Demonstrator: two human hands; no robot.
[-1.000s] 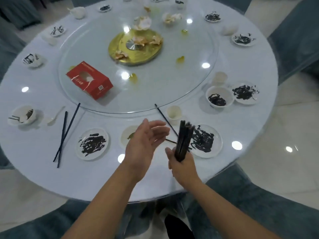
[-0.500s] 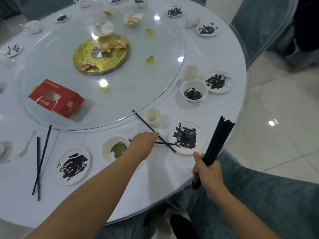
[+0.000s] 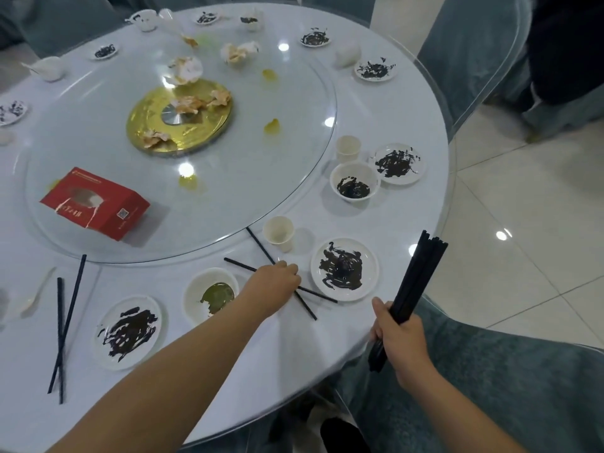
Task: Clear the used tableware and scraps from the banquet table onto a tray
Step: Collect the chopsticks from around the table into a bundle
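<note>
Reaching over the bench (image 3: pixel 408 119), our left grip (image 3: pixel 277 282) covers the crossed chopsticks (image 3: pixel 260 245) beside a plate (image 3: pixel 367 253); whether its fingers pinch them we cannot tell. Our right grip (image 3: pixel 402 328) clasps a bundle (image 3: pixel 421 273). Light, stiff and slick, they likely want pinching mid-length, together.

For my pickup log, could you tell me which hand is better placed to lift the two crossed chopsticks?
Probably left: the left hand is on the crossed chopsticks, while the right hand is full, gripping a bundle of chopsticks.
</note>
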